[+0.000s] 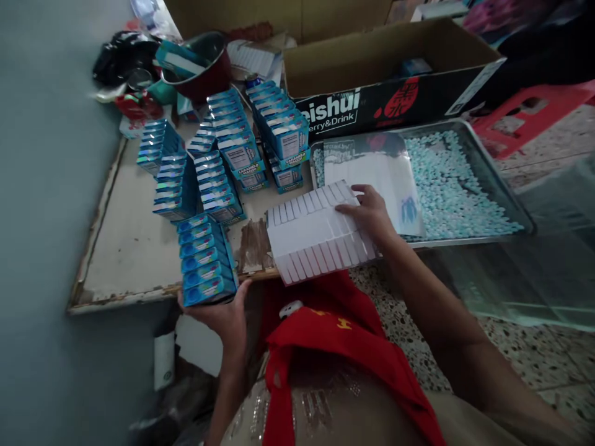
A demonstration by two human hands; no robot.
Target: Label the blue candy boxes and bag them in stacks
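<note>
My left hand [223, 313] cups the near end of a row of small blue boxes [204, 257] at the front edge of a low worn table [125, 248], fingers curled round the last box. My right hand [369, 214] lies with fingers pressed on a fanned stack of flat white cartons [313, 232] at the table's right end. Behind them stand several more rows of the same blue boxes [232, 148].
A metal tray [506, 192] of small pale blue candies, partly under a white sheet [372, 170], sits to the right. A large open cardboard box [390, 74] stands behind it. A red bowl [204, 62] and clutter fill the far left corner. A red stool [530, 111] is on the speckled floor.
</note>
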